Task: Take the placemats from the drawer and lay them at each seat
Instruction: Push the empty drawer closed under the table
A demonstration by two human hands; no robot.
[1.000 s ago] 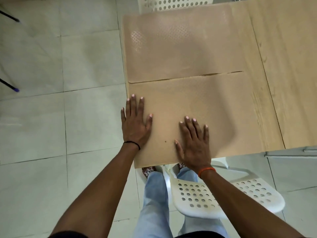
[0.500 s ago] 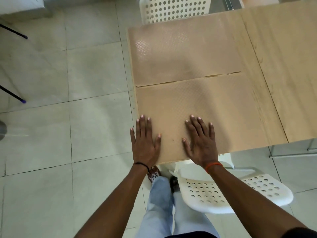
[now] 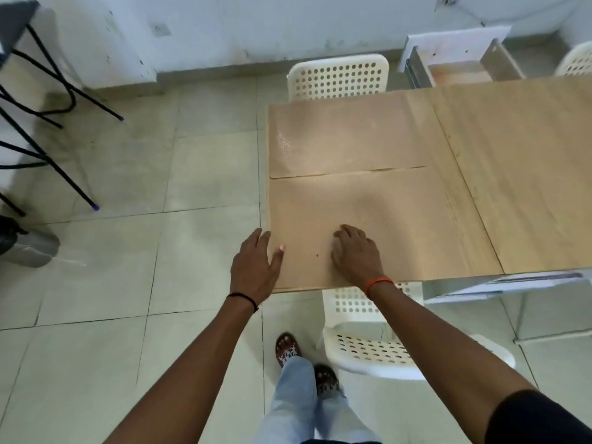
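Observation:
Two tan placemats lie flat on the left end of the wooden table (image 3: pixel 519 174). The near placemat (image 3: pixel 394 219) reaches the table's front edge; the far placemat (image 3: pixel 346 136) lies edge to edge behind it. My left hand (image 3: pixel 256 267) hovers at the near mat's left corner, fingers loosely apart, half over the floor. Curled loosely, my right hand (image 3: pixel 355 251) rests on the near mat close to its front edge. Neither hand holds anything. An open drawer (image 3: pixel 461 64) shows beyond the table at the back.
A white perforated chair (image 3: pixel 371 344) stands tucked under the near edge, just right of my legs. Another white chair (image 3: pixel 338 76) stands at the far side. Black metal legs (image 3: pixel 61 149) and a grey object (image 3: pixel 28 248) are at the left on the tiled floor.
Both hands have slid back toward the table's front edge and lifted from flat palms to loose, curled fingers. The view has pulled back, showing the wall and the open drawer.

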